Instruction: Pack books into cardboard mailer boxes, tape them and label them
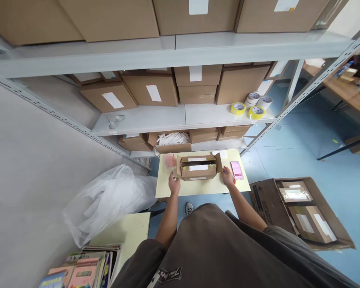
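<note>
On a small cream table (165, 191) stands a brown cardboard box (198, 173), its end flaps spread at left and right and a dark gap running along its top. White labels and shiny tape show on it. My left hand (174, 184) is beside the box's left flap, fingers bent but apart, with nothing visible in them. At the box's right end, my right hand (227, 177) is closed around something small with red and orange edges, mostly hidden by the hand. A pink printed pad (237, 170) lies just right of that hand, and a pinkish piece (169, 161) lies beyond the left one.
A grey metal shelf (180, 56) holding cardboard boxes rises behind the table. Yellow tape rolls (238, 108) sit on its middle level. A large open carton (265, 204) with boxes stands at right; a white plastic bag (117, 196) and stacked books (84, 272) are at left.
</note>
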`<state>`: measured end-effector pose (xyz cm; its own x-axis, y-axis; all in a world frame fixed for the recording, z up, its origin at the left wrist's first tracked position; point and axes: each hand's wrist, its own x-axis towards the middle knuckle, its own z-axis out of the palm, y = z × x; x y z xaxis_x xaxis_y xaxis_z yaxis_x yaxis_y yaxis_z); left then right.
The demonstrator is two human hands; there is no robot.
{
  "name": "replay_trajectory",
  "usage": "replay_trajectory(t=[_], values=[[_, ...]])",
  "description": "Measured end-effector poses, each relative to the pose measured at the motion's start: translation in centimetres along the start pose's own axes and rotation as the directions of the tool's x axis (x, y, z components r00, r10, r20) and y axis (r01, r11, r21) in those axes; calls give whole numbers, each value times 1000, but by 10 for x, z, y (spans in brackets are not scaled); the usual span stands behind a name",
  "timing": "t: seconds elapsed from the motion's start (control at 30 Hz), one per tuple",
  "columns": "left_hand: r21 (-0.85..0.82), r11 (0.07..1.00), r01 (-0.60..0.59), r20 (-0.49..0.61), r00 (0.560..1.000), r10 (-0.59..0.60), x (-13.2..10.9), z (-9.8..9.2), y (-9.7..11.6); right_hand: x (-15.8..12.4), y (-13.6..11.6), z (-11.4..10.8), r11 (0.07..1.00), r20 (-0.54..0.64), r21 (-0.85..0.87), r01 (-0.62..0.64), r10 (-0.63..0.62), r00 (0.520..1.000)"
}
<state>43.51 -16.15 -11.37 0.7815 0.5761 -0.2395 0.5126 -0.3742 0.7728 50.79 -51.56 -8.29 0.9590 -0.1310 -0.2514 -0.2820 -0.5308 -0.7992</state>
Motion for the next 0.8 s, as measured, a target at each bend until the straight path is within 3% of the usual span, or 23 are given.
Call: replay_trajectory(t=[0.07,0.1,0.17,0.23,0.27,0.33,0.47,0.6,0.7,0.8], values=[[1,997,-71,-220,973,70,-1,-17,16,6,-10,-13,997,-186,74,6,8,983],[10,989,-145,-230,963,144,-1,-22,26,8,-17,-17,992,-235,120,33,-4,972],[14,952,-306,-67,950,306,2,-26,50,10,-37,-19,977,-193,173,125,-91,977],[9,901,-435,196,884,424,11,-20,73,11,-58,-13,961,-14,173,216,-217,976],[35,883,-469,276,853,442,16,-16,82,12,-66,-9,955,76,147,257,-270,960],[108,883,-457,349,849,397,26,-7,92,13,-78,-1,947,200,53,318,-322,925],[123,943,-310,337,907,254,35,2,75,14,-74,4,936,212,-149,318,-284,935],[-99,984,-151,322,930,175,34,0,44,13,-55,1,938,183,-179,296,-264,947],[-223,971,-89,352,921,165,34,-5,29,19,-46,-2,956,218,-113,271,-242,945],[-242,966,-92,433,881,192,34,-10,20,33,-44,-5,975,273,-51,216,-194,942]])
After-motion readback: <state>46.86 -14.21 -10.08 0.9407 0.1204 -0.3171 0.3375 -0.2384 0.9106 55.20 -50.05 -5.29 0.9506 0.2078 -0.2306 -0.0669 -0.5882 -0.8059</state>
